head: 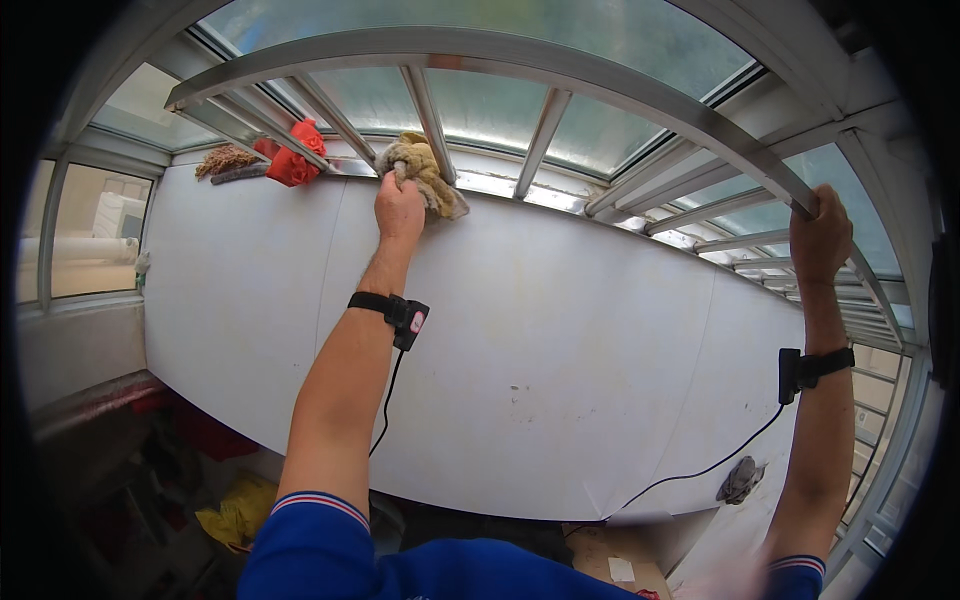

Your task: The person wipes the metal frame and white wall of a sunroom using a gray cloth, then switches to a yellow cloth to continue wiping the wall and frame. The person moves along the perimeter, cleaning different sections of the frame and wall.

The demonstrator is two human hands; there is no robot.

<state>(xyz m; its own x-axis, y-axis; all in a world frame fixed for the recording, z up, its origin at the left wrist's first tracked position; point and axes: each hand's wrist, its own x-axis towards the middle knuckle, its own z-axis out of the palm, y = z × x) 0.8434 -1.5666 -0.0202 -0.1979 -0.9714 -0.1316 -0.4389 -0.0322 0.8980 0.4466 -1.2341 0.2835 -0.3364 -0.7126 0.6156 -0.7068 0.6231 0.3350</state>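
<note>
My left hand point(400, 210) grips a bunched yellow-grey cloth point(424, 174). The cloth lies against the foot of a metal railing bar point(429, 120), at the back edge of a white board surface point(525, 315). Farther right, my right hand point(823, 236) is closed around the top rail point(637, 86) of the same silver railing. Each wrist wears a black strap with a small device, and a cable runs from each.
Left of the cloth lie a red plastic bag point(300, 154) and a brown bristly bundle point(225, 160). A grey crumpled rag point(741, 480) rests at the right. Window panes point(487, 112) stand behind the railing. Below the board's near edge are a yellow bag point(236, 510) and a cardboard box point(615, 555).
</note>
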